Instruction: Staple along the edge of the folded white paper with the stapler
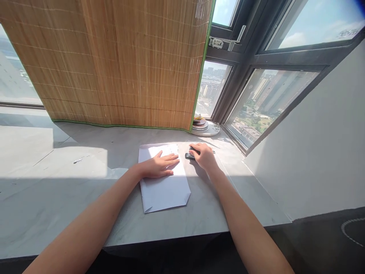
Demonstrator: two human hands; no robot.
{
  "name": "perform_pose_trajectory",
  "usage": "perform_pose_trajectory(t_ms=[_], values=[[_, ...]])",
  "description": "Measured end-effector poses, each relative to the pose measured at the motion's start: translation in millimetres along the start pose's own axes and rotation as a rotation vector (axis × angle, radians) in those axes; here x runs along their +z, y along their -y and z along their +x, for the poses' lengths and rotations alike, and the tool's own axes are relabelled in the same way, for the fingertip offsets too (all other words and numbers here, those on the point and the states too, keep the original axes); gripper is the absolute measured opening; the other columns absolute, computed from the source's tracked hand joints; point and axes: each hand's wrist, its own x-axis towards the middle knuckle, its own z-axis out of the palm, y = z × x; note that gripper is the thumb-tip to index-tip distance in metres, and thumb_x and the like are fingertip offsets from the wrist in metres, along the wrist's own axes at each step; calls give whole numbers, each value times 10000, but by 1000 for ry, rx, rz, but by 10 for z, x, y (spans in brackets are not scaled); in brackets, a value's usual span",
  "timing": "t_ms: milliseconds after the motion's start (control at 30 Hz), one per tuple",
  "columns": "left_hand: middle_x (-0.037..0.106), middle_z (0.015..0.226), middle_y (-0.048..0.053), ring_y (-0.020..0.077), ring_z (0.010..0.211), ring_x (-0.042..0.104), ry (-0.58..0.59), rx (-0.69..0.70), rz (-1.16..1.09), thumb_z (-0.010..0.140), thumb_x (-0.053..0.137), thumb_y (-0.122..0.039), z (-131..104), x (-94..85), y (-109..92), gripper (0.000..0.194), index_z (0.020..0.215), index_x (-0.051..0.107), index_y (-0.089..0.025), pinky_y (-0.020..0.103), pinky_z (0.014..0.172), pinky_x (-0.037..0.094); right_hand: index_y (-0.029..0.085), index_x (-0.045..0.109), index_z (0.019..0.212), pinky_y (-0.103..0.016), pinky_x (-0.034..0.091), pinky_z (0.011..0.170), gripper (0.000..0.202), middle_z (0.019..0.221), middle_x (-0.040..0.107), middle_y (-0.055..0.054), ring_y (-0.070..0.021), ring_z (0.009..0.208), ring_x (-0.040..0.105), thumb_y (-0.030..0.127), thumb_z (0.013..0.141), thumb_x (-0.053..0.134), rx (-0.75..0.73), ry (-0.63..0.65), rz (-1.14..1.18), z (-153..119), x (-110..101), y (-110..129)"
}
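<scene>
White paper [167, 192] lies on the pale marbled ledge, its lower corners folded or cut at a slant. Across its upper half my left hand [161, 164] rests flat, fingers spread and pointing right. Just right of the paper, my right hand [203, 155] has its fingers curled round a small black object that looks like a stapler [190, 156]. The object's dark front end shows at the left of the fingers; the rest is covered by the hand. A gap of bare ledge separates it from the paper.
A bamboo blind [119, 64] hangs behind the ledge [71, 213]. Stacked plates or lids [201, 125] stand in the far corner by the windows. Small scraps [77, 161] lie at the left. A white wall [316, 144] rises at the right.
</scene>
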Motion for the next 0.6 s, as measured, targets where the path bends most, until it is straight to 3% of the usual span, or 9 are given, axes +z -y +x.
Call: perform_pose_trajectory(t_ms=[67,167,233,300,367,400,467,533,600], values=[[353,1701,46,288,1585,307,4,6,-3,1081,433,-509,6,15,14,595,1650,318,-377,564,1304,128,261,740,1226,-416,433,1014,314,1140,754,-66,-273,1107,635,261,925,650,8,17,21,-3,-31,-44],[365,1697,58,299,1565,349,-16,5,-26,1057,466,-547,16,3,13,599,1621,389,-359,556,1291,194,276,698,1283,-370,480,942,492,1174,756,-43,-262,1076,658,178,802,728,18,120,24,-14,-100,-110],[418,1671,63,305,1536,395,-103,-33,-117,1032,504,-577,8,-52,30,595,1577,465,-342,531,1272,258,268,710,1215,-327,490,846,475,1086,769,-25,-238,974,678,133,760,731,46,167,33,-16,-139,-133],[556,1559,72,294,1447,493,-343,-136,-293,1019,518,-586,-23,-139,96,520,1452,591,-308,482,1221,353,247,720,1111,-304,477,779,355,979,765,-18,-222,886,677,133,775,714,79,139,38,-8,-152,-102],[710,1237,78,259,1202,627,-720,-250,-545,1020,494,-591,-74,-229,214,412,1118,713,-256,419,1077,473,233,705,1080,-300,458,754,276,939,753,-29,-227,869,671,165,813,700,117,46,16,9,-134,19],[702,1006,66,231,1012,650,-911,-279,-691,1015,485,-600,-104,-266,282,429,895,680,-237,384,958,515,230,692,1093,-300,446,744,267,942,750,-38,-233,873,669,185,830,695,142,1,-2,19,-113,121],[487,686,10,167,680,521,-1183,-292,-988,986,520,-594,-158,-314,406,509,641,460,-224,319,699,486,233,662,1136,-296,415,713,284,967,746,-54,-240,877,666,208,853,682,175,-33,-28,31,-48,404],[300,623,-27,133,565,355,-1274,-276,-1204,957,581,-531,-193,-329,476,540,603,324,-214,285,562,373,244,640,1143,-285,376,674,301,977,739,-49,-230,851,659,187,848,663,131,57,-30,25,51,758],[240,622,-36,122,544,278,-1254,-265,-1306,941,617,-465,-203,-322,486,537,598,294,-206,279,518,295,240,622,1101,-275,337,644,286,933,721,-36,-216,811,646,172,825,657,86,156,-34,2,182,1113]])
